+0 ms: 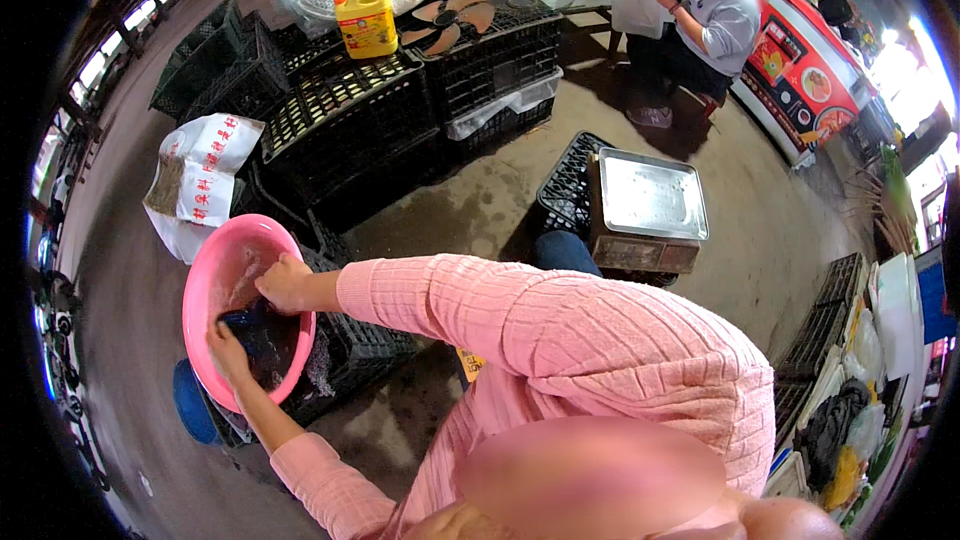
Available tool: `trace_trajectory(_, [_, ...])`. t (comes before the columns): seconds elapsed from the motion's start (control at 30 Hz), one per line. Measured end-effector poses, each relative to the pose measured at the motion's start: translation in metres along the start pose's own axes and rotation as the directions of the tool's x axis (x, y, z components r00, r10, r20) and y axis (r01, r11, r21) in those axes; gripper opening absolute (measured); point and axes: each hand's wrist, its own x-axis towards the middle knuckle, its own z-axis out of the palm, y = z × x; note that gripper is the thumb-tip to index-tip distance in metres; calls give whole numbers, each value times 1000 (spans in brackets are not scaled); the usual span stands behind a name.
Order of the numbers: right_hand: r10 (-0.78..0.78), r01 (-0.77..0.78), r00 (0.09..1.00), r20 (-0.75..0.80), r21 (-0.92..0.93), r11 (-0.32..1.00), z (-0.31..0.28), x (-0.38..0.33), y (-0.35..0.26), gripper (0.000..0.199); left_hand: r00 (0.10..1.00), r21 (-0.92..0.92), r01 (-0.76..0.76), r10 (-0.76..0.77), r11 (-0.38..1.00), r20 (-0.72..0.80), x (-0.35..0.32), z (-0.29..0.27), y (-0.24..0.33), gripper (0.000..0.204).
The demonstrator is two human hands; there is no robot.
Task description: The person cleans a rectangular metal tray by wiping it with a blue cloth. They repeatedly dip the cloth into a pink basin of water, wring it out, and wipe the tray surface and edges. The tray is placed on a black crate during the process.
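Note:
A pink basin [204, 285] stands tilted toward me at the left, above a black plastic crate [365, 340]. Inside its lower part lies something dark blue and wet-looking [262, 332], its kind not clear. My left hand [229, 352] reaches over the near rim, with its fingers closed around the edge of the dark thing. Deeper in, against the basin's right inner side, my right hand [285, 284] has its fingers curled; what they hold is hidden.
A blue bucket [194, 405] and a white sack [205, 175] flank the basin. Beyond are black crates [350, 130] bearing a yellow jug [367, 22] and fan blades [448, 20]. A metal tray [652, 195] sits on a box. A seated person [715, 15] holds a white panel [640, 6].

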Motion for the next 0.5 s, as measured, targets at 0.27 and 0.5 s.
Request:
trace_trajectory(0.27, [1,9,997,79,-125,992,1,-7,-7,23,808,-158,-180,238,971,539,-22,4,4,38])
trace_trajectory(0.5, [2,8,988,156,-62,998,-12,-7,-11,22,905,-27,-274,267,961,332,-19,5,-12,30])
